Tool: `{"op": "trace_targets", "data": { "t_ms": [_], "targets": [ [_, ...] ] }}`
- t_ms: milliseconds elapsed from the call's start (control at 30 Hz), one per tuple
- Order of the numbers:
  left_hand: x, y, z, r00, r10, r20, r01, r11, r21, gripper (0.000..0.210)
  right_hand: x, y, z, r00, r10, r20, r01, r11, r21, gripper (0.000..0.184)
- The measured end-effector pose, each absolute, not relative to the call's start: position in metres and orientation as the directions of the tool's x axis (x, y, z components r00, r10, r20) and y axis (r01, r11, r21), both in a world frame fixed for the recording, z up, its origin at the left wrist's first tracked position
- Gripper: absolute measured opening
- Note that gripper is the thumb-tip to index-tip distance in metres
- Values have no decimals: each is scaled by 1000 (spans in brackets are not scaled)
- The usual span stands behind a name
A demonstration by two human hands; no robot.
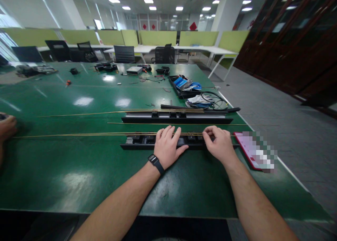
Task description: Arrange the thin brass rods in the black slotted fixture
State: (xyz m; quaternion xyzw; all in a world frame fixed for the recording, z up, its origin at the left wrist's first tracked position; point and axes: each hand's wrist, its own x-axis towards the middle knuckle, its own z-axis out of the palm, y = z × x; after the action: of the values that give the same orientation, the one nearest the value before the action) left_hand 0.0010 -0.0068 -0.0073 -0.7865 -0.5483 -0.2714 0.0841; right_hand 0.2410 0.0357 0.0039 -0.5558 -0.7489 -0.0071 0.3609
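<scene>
A black and silver rail (143, 147) with black blocks inside lies in front of me on the green table. Long thin brass-coloured rods (86, 134) run along its top and reach far out to the left. My left hand (168, 146), wearing a black watch, rests flat across the rail and rods with its fingers spread. At the rail's right part, the thumb and index finger of my right hand (218, 142) pinch together at the rods; the exact contact is partly hidden. Just behind lies a single rod (147, 123), and a second rail (189, 121) with more rods on it.
A red-edged tablet-like thing (243, 146), partly blurred, lies right of the rail. Farther back are a black tray (176, 86) with blue items, gloves (198, 100) and cables. Another person's hand (6, 126) is at the left edge. The table's edge runs along the right.
</scene>
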Motion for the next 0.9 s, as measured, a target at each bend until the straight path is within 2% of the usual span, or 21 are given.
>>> {"op": "trace_targets", "data": {
  "t_ms": [400,633,900],
  "targets": [
    [0,-6,-8,250,818,519,907,-385,170,64,248,39,5,-64,851,522,843,326,-428,12],
    [1,-7,-8,245,816,523,908,-383,172,65,242,36,6,-86,830,550,837,360,-412,19],
    [1,-6,-8,244,818,520,910,-378,168,65,240,36,4,-94,833,545,830,368,-420,18]
  ]
}}
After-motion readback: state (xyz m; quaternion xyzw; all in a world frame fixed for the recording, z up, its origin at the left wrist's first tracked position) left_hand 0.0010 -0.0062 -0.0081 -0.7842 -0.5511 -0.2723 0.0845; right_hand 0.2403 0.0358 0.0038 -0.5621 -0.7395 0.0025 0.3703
